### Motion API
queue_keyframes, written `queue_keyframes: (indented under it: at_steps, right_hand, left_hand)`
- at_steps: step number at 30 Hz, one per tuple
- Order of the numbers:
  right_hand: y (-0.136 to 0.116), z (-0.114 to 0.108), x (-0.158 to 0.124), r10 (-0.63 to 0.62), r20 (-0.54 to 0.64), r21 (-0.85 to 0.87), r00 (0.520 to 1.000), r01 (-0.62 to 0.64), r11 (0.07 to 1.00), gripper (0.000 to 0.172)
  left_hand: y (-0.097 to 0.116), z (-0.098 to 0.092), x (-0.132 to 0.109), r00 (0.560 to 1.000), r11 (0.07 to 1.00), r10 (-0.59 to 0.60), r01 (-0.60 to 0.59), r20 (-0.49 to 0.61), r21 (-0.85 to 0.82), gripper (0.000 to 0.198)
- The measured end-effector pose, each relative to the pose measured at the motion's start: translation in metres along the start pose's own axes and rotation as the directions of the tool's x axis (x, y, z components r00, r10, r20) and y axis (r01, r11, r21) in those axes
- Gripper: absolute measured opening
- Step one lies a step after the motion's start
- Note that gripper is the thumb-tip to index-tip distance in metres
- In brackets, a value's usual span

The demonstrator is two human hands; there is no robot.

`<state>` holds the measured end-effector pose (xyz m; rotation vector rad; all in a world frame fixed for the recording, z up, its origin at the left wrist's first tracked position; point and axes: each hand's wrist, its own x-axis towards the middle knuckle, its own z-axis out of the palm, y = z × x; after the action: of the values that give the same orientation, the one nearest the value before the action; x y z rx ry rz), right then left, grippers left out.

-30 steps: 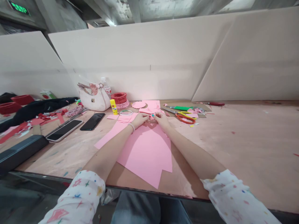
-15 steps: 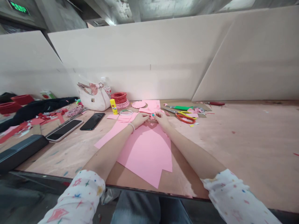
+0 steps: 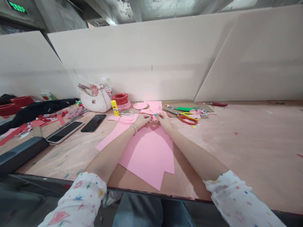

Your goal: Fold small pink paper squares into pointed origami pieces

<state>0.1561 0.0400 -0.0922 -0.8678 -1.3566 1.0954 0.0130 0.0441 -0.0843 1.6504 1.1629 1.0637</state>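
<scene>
L hand (image 3: 142, 121) w/ bead bracelet & R hand (image 3: 163, 120) w/ teal nails sit close together, center of frame, fingers clenched in a pinch on a pink paper scrap (image 3: 153, 118) between them. Exact grip on scrap hard to tell, it's small & partly hidden by fingers. Both forearms rest over a big pink sheet (image 3: 146, 157), which lies flat on the table (image 3: 248, 148) & hangs just past nothing, its cut edge near the front rim.

Just above the hands: loose pink pieces, a scalloped pink circle (image 3: 140, 106), tape roll (image 3: 127, 113), yellow glue stick (image 3: 115, 108). Upper right of hands: orange-handled scissors (image 3: 187, 119) on cardboard (image 3: 201, 108). Behind glue: red paper basket (image 3: 120, 99), white handbag (image 3: 94, 100).

Left of frame: 2 phones (image 3: 93, 123) (image 3: 65, 132), black cloth (image 3: 35, 110), red scraps (image 3: 28, 124), black case (image 3: 21, 154), lower left.
</scene>
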Motion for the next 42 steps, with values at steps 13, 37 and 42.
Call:
queue_keyframes:
  at_steps: [13,37,42]
  right_hand:
    - [0.006,-0.005,0.008,-0.138,-0.06,-0.208,0.989,0.123,0.97,0.028]
    - [0.007,-0.003,0.006,-0.056,0.018,-0.146,0.998,0.058,0.988,0.017]
    - [0.011,-0.006,0.009,-0.036,0.074,-0.144,0.997,0.046,0.988,0.022]
  left_hand:
    - [0.003,0.004,0.0,0.999,0.997,-0.041,0.044,0.035,-0.07,0.017]
    - [0.001,-0.003,0.001,0.97,0.906,-0.14,0.206,0.198,-0.37,0.016]
    - [-0.001,-0.008,-0.001,0.961,0.896,-0.119,0.212,0.249,-0.39,0.016]
